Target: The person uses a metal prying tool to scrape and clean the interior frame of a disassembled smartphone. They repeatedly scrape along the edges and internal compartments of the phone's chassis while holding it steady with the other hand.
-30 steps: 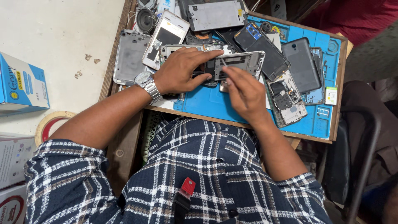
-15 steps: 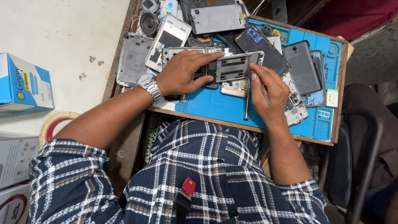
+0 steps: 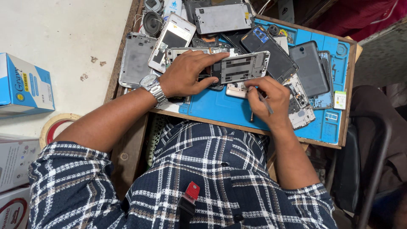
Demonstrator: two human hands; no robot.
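**Operator:** Since half a second ago, item one: my right hand (image 3: 268, 98) has dropped lower and turned, so the thin tool (image 3: 266, 104) now lies slanted across the fingers instead of standing point-down on the blue mat (image 3: 220, 106). Item two: the grey phone frame (image 3: 242, 68) sits about where it was, raised off the mat, its far end tilted up.

**Checker:** State of the hands?

**Operator:** Left hand (image 3: 186, 75): closed on the near end of the phone frame, thumb under, fingers spread over the top, wrist with the metal watch (image 3: 153, 89) resting at the wooden table edge (image 3: 127, 85). Right hand: curled shut around the thin tool, knuckles up, just below the frame and touching the pale phone body (image 3: 235, 90) beneath it, as far as I can tell. The two hands are close, not touching.

**Checker:** Advice for the step?

**Operator:** My judgement: keep the left grip firm but light so the frame does not flex, steady the right wrist on the mat, and bring the tool tip in at a shallow angle. Loose parts crowd the work: a white-faced handset (image 3: 171, 40), a grey back cover (image 3: 135, 59), a dark tablet-like shell (image 3: 310, 70). Elbows stay tucked so nothing is swept off.
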